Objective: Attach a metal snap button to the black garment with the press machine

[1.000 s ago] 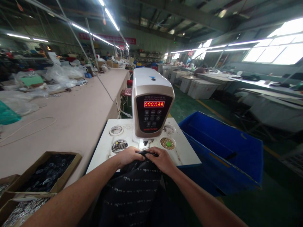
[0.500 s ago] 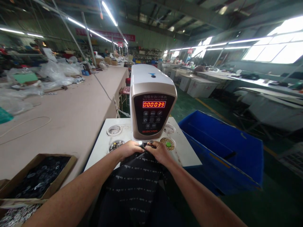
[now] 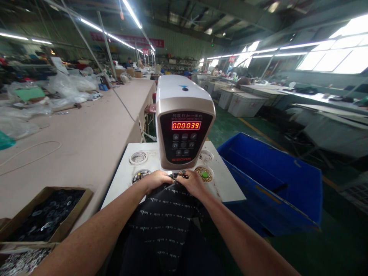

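A snap-button machine [image 3: 185, 92] with a red digital display reading 000039 stands straight ahead. Just under its head, my left hand [image 3: 156, 180] pinches the upper edge of a black fabric piece [image 3: 166, 214] printed with rows of small white lettering. My right hand [image 3: 192, 182] grips the same edge from the other side, thumb inward. Between the two thumbs a small dark part of the edge shows; its detail is too small to make out. The fabric hangs down toward my lap.
The white machine table [image 3: 227, 188] has recessed cups, one with brass-coloured pieces and a green knob [image 3: 204, 174]. A blue bin [image 3: 276, 184] stands right. At left, a long table [image 3: 109, 126] carries a cardboard box [image 3: 83, 203] of dark rings and plastic bags [image 3: 64, 86].
Both hands stay at the machine head with the fabric edge between them, their fingers shifting only slightly. The view has moved a little; the display reads the same.
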`<state>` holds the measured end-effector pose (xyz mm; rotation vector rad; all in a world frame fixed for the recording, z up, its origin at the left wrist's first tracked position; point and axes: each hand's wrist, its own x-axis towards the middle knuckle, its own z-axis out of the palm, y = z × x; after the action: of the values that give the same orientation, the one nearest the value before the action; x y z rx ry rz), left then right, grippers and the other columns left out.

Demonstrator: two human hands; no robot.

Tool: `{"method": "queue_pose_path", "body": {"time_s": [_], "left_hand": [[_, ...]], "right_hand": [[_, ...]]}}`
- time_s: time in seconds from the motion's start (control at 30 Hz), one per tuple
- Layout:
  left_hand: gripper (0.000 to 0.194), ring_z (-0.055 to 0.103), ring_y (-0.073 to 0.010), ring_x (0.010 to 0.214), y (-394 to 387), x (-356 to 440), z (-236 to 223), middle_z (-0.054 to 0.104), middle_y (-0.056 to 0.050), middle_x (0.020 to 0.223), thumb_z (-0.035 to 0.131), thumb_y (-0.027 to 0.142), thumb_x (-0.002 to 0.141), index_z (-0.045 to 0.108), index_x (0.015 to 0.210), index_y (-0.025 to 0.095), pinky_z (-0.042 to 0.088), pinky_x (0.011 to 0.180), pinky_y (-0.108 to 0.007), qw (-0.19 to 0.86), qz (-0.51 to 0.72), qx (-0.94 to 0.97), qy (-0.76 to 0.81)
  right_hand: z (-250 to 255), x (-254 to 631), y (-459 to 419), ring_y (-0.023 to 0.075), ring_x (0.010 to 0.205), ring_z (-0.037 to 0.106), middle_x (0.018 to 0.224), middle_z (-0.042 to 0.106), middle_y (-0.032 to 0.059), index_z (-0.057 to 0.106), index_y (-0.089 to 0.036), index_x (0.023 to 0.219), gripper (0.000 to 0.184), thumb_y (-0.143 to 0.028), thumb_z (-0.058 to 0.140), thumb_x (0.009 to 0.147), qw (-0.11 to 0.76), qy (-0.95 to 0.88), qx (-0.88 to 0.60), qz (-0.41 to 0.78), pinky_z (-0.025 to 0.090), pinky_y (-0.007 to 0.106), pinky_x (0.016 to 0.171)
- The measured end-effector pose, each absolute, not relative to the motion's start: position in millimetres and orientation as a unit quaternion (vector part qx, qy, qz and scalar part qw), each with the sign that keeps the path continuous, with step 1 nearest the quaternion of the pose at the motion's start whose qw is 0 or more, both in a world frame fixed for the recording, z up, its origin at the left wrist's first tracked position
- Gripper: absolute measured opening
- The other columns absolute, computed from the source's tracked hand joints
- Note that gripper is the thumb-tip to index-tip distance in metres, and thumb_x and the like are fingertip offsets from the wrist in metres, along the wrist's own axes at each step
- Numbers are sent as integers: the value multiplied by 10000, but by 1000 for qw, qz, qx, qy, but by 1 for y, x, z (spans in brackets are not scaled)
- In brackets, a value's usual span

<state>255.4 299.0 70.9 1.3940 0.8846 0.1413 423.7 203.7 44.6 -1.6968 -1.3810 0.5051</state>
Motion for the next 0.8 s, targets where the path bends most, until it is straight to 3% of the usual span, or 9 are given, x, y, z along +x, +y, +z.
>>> {"method": "queue_pose_path", "body": {"time_s": [0.43, 0.8], "left_hand": [[316, 653, -224, 698, 299, 251, 64, 733, -33, 707, 781, 366, 539, 723, 774, 164, 503, 674, -308, 681, 54, 623, 381], [362, 655, -232, 743, 303, 244, 58, 725, -30, 755, 806, 458, 631, 742, 833, 165, 480, 723, -319, 641, 70, 676, 356]], "right_hand": [[49, 422, 202, 183, 721, 651, 730, 749, -2, 767, -198, 749, 181, -347, 681, 804, 411, -559, -690, 204, 396, 253, 627], [41, 427, 200, 199, 793, 685, 826, 781, 3, 794, -212, 835, 232, -405, 667, 858, 405, -580, -674, 211, 440, 265, 692]]}}
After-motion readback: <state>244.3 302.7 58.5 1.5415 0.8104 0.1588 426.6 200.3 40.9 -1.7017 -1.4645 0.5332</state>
